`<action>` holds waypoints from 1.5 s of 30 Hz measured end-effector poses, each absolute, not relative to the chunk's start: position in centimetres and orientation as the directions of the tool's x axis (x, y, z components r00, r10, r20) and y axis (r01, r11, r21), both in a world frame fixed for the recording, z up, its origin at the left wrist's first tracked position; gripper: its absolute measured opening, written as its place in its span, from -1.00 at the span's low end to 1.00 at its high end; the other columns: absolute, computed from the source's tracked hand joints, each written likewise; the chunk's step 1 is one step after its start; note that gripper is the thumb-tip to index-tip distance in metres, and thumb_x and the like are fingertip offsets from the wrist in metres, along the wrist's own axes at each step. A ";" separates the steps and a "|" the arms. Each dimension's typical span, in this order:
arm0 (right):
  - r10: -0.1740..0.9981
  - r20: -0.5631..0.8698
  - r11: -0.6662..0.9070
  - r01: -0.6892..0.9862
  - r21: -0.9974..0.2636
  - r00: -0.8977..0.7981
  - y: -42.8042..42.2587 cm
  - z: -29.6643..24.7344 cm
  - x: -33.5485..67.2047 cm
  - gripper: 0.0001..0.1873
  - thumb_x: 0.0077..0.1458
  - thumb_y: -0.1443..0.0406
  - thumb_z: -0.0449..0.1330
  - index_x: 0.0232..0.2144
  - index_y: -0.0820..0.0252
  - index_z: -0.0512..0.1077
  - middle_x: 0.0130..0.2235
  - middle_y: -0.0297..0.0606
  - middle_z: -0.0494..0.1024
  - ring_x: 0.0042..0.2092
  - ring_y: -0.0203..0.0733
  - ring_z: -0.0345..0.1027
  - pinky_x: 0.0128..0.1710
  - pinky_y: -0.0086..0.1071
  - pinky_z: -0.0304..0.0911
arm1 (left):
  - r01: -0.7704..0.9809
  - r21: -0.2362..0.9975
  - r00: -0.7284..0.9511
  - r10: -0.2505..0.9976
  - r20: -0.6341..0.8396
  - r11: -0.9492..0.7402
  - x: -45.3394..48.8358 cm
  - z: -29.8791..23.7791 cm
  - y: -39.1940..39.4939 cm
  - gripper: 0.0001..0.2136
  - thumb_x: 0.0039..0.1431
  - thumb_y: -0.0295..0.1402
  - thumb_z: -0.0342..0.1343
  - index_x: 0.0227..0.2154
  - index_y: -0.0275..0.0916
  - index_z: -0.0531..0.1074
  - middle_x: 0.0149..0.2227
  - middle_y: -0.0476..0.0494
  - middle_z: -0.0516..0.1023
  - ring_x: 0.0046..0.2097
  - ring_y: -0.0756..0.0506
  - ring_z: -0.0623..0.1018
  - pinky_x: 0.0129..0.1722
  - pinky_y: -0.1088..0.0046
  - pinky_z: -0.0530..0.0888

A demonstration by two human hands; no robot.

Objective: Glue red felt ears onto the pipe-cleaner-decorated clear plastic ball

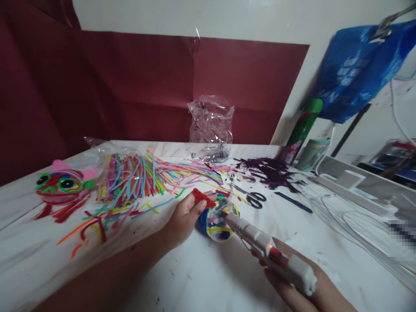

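left hand: thumb and fingers pinch a small red fuzzy piece
right hand: wrapped around a white glue gun; whether the trigger is pressed, i cannot tell
craft piece: blue, yellow and multicoloured, on the marble-patterned table, between the hands, just beyond the nozzle
step in hand: probably gluing, the nozzle being at the craft piece's surface and the red piece close by
next move: seems to call for a steady nozzle, fingers clear of hot glue
left side: a pink mask-like piece with red fringes
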State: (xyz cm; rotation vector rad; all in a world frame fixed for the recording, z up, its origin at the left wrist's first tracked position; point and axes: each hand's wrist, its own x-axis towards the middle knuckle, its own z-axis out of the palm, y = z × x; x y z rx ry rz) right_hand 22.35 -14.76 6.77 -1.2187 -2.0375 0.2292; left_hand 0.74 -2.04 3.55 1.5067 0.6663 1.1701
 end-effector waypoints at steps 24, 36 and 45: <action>0.861 0.453 0.457 0.746 -0.484 -0.233 -13.9 6.2 21.9 -0.88 0.10 0.33 0.01 -0.47 0.06 0.25 -0.49 -0.33 0.46 -0.48 -0.20 0.43 -0.50 -0.40 0.39 | -0.116 0.942 0.366 0.868 0.335 -0.314 0.6 3.0 -1.7 -0.63 0.19 -0.15 0.03 -0.06 -0.28 0.46 0.10 -0.25 0.43 0.16 -0.20 0.36 0.16 0.31 0.28; 0.868 0.430 0.453 0.747 -0.486 -0.247 -14.2 6.2 22.2 -0.90 0.10 0.33 0.01 -0.45 0.07 0.27 -0.48 -0.33 0.48 -0.42 -0.19 0.46 -0.47 -0.42 0.39 | -0.126 0.947 0.358 0.877 0.321 -0.295 0.6 3.4 -1.9 -0.62 0.16 -0.14 0.05 -0.08 -0.31 0.46 0.06 -0.28 0.47 0.14 -0.22 0.39 0.13 0.28 0.31; 0.861 0.445 0.461 0.751 -0.473 -0.248 -14.1 6.6 22.2 -0.92 0.09 0.33 0.03 -0.43 0.06 0.27 -0.46 -0.33 0.49 -0.40 -0.19 0.46 -0.45 -0.41 0.41 | -0.159 0.949 0.358 0.880 0.311 -0.271 0.8 3.8 -2.1 -0.63 0.14 -0.15 0.08 -0.12 -0.32 0.47 0.02 -0.28 0.51 0.12 -0.22 0.41 0.11 0.28 0.33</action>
